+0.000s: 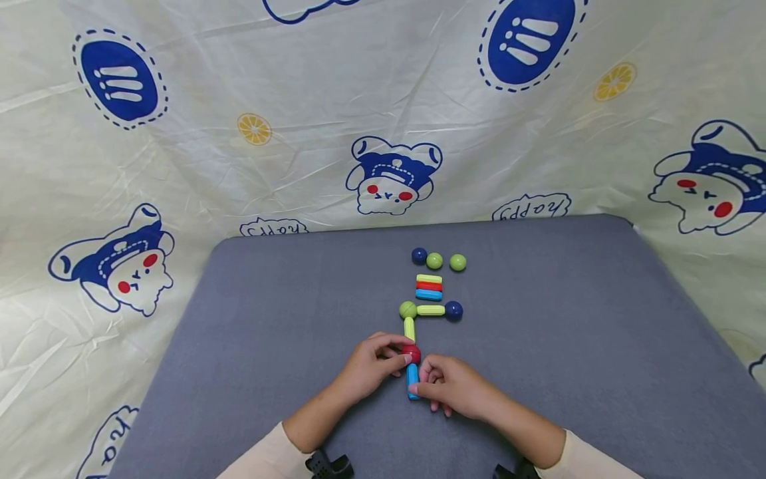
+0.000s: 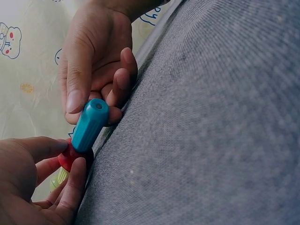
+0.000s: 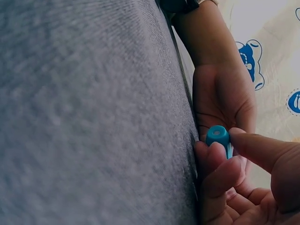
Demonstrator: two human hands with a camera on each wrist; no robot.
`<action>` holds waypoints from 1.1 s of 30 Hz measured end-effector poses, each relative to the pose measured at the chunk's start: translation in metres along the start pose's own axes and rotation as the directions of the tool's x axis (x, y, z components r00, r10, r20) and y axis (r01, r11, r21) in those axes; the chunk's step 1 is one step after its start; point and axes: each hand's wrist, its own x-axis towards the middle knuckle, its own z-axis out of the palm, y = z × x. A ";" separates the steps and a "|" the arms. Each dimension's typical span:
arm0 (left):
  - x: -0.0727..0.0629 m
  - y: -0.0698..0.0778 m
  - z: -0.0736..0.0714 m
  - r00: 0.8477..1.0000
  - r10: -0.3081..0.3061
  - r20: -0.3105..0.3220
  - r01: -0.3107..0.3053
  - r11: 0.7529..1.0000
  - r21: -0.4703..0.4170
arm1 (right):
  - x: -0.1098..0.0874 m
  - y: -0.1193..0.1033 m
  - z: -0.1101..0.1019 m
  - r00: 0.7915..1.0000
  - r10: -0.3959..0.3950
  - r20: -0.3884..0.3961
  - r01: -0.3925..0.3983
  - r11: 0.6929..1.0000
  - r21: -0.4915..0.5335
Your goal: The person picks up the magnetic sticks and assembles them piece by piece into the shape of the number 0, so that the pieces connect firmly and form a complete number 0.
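Note:
My left hand [image 1: 372, 364] pinches a red ball [image 1: 413, 352] between thumb and fingers. From the ball's near side a blue magnetic stick [image 2: 89, 125] points toward me, its end showing a small metal spot. My right hand [image 1: 459, 387] pinches this stick near its free end, the thumb against it and the other fingers curled. On the ball's far side a yellow-green stick [image 1: 409, 328] leads to a green ball [image 1: 407, 310]. A second yellow-green stick [image 1: 431, 310] runs rightward from there to a dark blue ball [image 1: 453, 311].
Beyond the joined pieces, a yellow-green, a red and a blue stick [image 1: 429, 295] lie side by side. Farther back are a dark blue ball [image 1: 419, 256] and two green balls [image 1: 457, 263]. All rest on a grey cloth-covered table [image 1: 287, 299], with a printed curtain [image 1: 311, 166] behind it.

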 end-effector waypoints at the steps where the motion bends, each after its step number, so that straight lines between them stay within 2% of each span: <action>1: 0.000 0.000 0.000 1.000 0.000 0.000 0.000 1.000 -0.005 | 0.000 0.000 -0.001 1.000 0.002 -0.002 -0.002 1.000 -0.006; 6: 0.001 -0.001 0.000 1.000 -0.003 0.004 0.003 1.000 -0.018 | -0.001 -0.002 -0.006 1.000 0.005 -0.028 -0.006 0.998 -0.059; 11: 0.001 -0.001 0.000 1.000 0.000 0.002 0.000 1.000 -0.018 | 0.000 -0.003 -0.017 0.988 -0.023 -0.155 0.003 0.992 -0.125; 17: 0.001 0.000 -0.001 1.000 -0.006 0.004 0.006 1.000 -0.008 | 0.002 -0.007 -0.041 0.937 -0.059 -0.344 0.003 0.987 -0.160; 21: 0.002 0.000 -0.001 1.000 -0.011 0.003 0.011 1.000 0.011 | 0.006 -0.007 -0.059 0.900 -0.088 -0.426 0.011 0.984 -0.179; 26: 0.002 0.000 -0.001 1.000 -0.015 -0.014 0.016 0.998 0.053 | 0.014 -0.001 -0.075 0.864 -0.096 -0.493 -0.009 0.979 -0.206; 29: 0.001 0.001 -0.001 1.000 -0.014 -0.022 0.016 0.997 0.073 | 0.019 0.003 -0.082 0.859 -0.085 -0.505 -0.031 0.975 -0.218; 33: 0.005 0.000 -0.002 0.999 0.007 -0.044 -0.005 0.999 0.052 | 0.024 0.009 -0.087 0.869 -0.076 -0.490 -0.057 0.966 -0.252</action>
